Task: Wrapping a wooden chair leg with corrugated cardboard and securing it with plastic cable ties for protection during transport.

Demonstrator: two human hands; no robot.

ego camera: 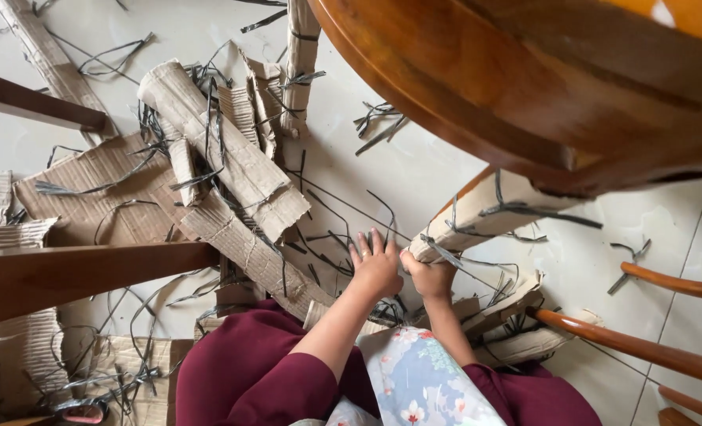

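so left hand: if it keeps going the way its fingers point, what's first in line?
The left hand lies flat, fingers pointing away from the person. First in line are the loose dark strips on the pale floor; beyond them, probably the corrugated cardboard pieces, though depth is unclear.

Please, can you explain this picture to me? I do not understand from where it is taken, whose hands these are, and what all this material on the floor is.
A camera worn on a person's head looks down at their own two bare hands. The right hand grips the end of a cardboard-wrapped table leg under the round wooden table. The left hand lies open on the tiled floor beside it. Torn cardboard pieces and thin dark plastic straps lie scattered around. Curved wooden chair parts show at the right.
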